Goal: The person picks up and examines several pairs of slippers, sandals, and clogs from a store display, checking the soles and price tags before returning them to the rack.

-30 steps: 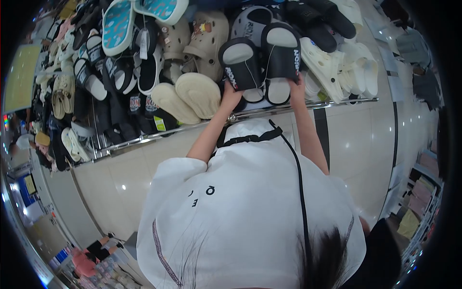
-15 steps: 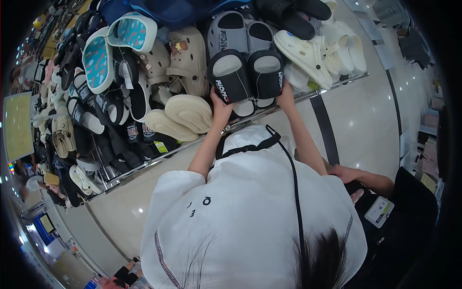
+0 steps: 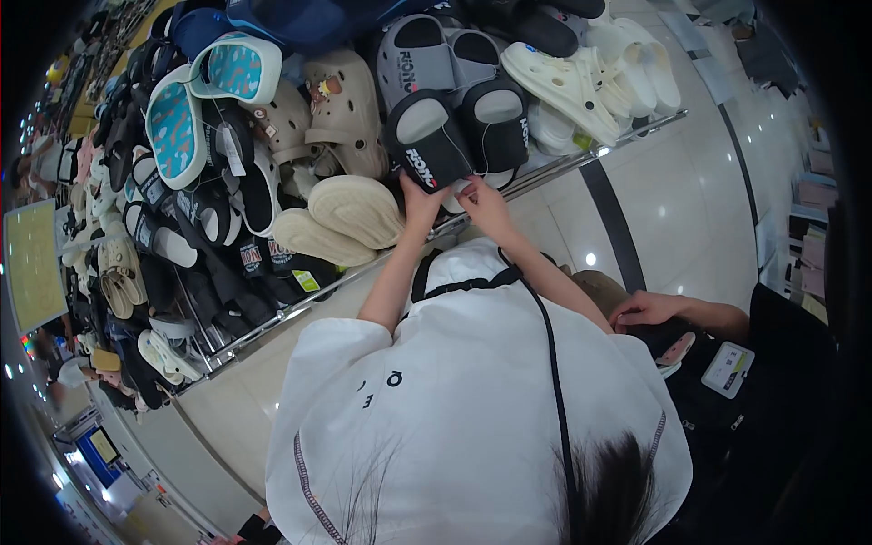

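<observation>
Black w/ grey footbeds & lettered straps, on slides [image 3: 436, 156] just above front rail [image 3: 590, 156]; pointing heel-end away from body, long axes tilted slightly L; gripped at near end in L hand [image 3: 422, 203]; nr. curled R hand [image 3: 486, 207], can't tell if grasping.

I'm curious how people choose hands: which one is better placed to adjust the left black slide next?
Probably the left hand: it holds the left black slide at its near edge, while the right hand sits nearer the gap between the pair.
</observation>
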`<act>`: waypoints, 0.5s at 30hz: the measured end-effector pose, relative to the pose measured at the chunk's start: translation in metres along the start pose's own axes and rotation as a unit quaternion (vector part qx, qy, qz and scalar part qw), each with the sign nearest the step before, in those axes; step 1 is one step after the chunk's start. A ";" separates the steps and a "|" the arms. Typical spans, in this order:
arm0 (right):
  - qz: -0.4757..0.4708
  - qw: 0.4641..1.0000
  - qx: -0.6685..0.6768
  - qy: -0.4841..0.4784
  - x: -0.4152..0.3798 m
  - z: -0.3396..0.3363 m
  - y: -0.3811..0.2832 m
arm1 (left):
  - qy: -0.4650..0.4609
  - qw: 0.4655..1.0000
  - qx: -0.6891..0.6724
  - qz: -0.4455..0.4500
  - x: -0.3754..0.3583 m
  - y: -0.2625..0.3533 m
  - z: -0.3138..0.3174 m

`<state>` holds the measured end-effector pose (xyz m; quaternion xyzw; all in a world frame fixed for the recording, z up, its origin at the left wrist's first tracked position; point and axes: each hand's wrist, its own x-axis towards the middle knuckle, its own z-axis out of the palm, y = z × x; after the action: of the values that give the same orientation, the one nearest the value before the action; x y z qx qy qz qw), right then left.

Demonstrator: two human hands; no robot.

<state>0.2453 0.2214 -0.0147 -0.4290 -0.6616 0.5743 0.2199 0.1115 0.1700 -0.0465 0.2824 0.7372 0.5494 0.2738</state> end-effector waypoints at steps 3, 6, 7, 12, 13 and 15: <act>-0.063 0.970 -0.236 0.011 0.006 -0.006 0.015 | -0.035 0.999 0.011 -0.009 -0.005 0.004 0.001; -0.059 0.951 -0.302 -0.001 0.002 -0.007 0.014 | -0.029 0.999 0.036 0.009 -0.004 0.001 0.001; -0.047 0.960 -0.277 0.004 0.001 -0.008 0.008 | -0.029 0.999 0.036 0.010 -0.004 0.003 0.002; -0.024 0.981 -0.187 0.037 0.002 -0.006 0.002 | -0.022 0.999 0.013 0.033 -0.003 -0.001 0.003; -0.009 0.989 -0.145 0.041 0.003 -0.006 0.001 | -0.022 0.999 0.013 0.034 -0.001 -0.006 0.004; 0.004 0.994 -0.103 0.044 0.004 -0.006 0.000 | -0.029 0.999 -0.039 0.006 0.001 -0.013 0.003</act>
<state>0.2482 0.2281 -0.0135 -0.4771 -0.7052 0.4844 0.2011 0.1115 0.1698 -0.0595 0.2921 0.7051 0.5708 0.3028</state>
